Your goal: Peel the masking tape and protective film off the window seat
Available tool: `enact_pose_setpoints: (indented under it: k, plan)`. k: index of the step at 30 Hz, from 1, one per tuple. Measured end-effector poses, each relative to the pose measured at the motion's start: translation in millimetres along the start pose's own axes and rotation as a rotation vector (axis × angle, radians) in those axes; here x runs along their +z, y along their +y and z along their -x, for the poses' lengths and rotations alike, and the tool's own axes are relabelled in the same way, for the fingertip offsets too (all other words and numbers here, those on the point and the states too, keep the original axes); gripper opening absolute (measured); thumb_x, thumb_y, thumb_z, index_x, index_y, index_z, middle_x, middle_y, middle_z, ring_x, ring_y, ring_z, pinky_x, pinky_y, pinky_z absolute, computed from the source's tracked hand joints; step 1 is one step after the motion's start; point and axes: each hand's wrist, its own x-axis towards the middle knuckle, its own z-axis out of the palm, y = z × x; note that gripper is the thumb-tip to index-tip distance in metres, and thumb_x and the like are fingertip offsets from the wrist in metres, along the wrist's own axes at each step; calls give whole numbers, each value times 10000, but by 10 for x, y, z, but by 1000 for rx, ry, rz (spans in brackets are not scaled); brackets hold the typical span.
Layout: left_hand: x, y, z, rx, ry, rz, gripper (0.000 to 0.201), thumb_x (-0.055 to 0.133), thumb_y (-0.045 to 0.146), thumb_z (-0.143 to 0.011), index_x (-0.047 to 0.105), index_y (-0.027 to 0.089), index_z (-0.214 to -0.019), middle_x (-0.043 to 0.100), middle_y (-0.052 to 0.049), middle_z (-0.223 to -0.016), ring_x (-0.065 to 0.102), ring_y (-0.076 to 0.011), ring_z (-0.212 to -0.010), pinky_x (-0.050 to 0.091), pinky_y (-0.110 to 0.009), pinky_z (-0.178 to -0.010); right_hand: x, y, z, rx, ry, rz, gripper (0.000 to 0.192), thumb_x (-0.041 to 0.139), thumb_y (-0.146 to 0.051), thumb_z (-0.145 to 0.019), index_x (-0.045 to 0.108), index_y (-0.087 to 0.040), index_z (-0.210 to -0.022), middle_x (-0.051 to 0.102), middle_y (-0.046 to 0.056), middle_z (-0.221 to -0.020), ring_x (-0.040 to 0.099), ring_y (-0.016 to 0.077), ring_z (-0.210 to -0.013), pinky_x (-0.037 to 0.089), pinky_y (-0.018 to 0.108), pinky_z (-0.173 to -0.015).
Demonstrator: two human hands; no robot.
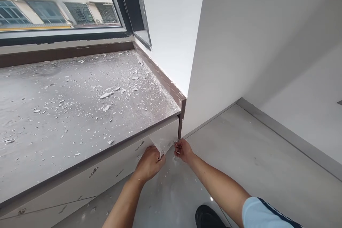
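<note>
A thin white protective film [162,141] covers the front panel [107,171] below a grey stone window sill [80,114]. Near the panel's right end the film is lifted into a loose crumpled flap. My left hand [149,164] is shut on that flap, pinching it at the top of the fist. My right hand [183,149] is just right of it, fingers pinched at the film's edge by the brown corner trim [181,114]. Both hands are low, close to the floor.
The sill is strewn with white plaster flakes [106,95] and dust. A window [58,3] runs along its back. A white wall corner [197,60] rises at the right, with a grey skirting [288,135] and glossy grey floor [253,171]. My dark shoe [208,217] shows at the bottom.
</note>
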Motion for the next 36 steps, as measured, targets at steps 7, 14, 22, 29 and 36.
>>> enact_pose_setpoints:
  k: [7,14,22,29,36]
  plan:
    - [-48,27,-8,-11,-41,-24,255,330,272,-789,467,193,-588,543,-20,-670,503,-177,-706,401,-272,-683,180,-97,-53,31,76,81,66,518,-130,-629,475,-164,-593,434,-33,-490,304,55,-413,366,236,-483]
    - [-91,46,-8,5,-57,-26,259,330,254,-785,455,194,-565,539,-17,-654,497,-172,-693,382,-255,-666,155,60,-53,-3,150,20,88,505,-105,-612,463,-162,-559,402,-43,-467,262,44,-388,324,216,-439]
    - [-27,93,-6,-91,-10,-30,316,366,406,-802,617,217,-826,650,-46,-837,559,-202,-804,399,-279,-709,97,291,-77,-49,91,-136,75,514,-130,-643,491,-153,-576,428,-44,-487,307,42,-383,338,212,-451]
    - [84,111,-88,-276,83,10,330,364,414,-802,625,226,-873,668,-45,-846,588,-200,-802,401,-270,-679,206,458,-34,-49,66,-317,109,510,-105,-651,481,-158,-561,414,-51,-458,313,47,-374,333,205,-439]
    - [99,-22,-49,-217,90,24,282,353,252,-790,603,202,-671,648,-52,-771,576,-200,-815,405,-286,-720,-9,478,-28,43,-156,-407,45,507,-166,-692,543,-140,-699,509,-3,-580,419,68,-448,427,232,-536]
